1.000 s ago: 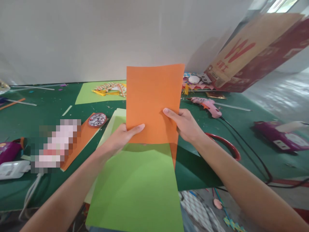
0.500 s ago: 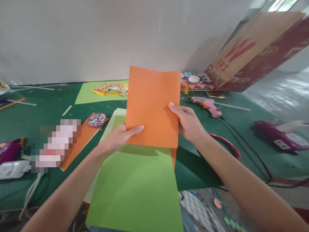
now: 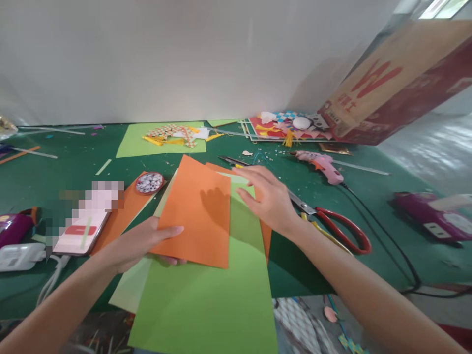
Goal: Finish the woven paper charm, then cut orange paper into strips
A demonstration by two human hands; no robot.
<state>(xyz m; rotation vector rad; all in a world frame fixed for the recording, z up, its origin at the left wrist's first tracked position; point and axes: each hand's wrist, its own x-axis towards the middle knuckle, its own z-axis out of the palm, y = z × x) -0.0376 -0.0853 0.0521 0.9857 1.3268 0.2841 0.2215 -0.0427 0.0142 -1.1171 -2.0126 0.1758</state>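
Note:
My left hand pinches the lower left part of an orange sheet of paper, thumb on top and fingers beneath. The sheet is tilted above a larger green sheet that overhangs the front edge of the table. My right hand is apart from the orange sheet, its fingers spread and holding nothing, and its shadow falls on the paper. Partly hidden behind my right hand and forearm lie red-handled scissors and a yellow-handled tool. More orange paper shows beneath the green sheet.
A phone with a white charger lies on the left, near a round tin of small pieces. To the right are a pink glue gun with a cord and a purple device. A paper bag leans at back right.
The orange sheet has come down and left, tilting toward the green paper. My right hand has let go of it and opened; my left still grips it. The scissors now show.

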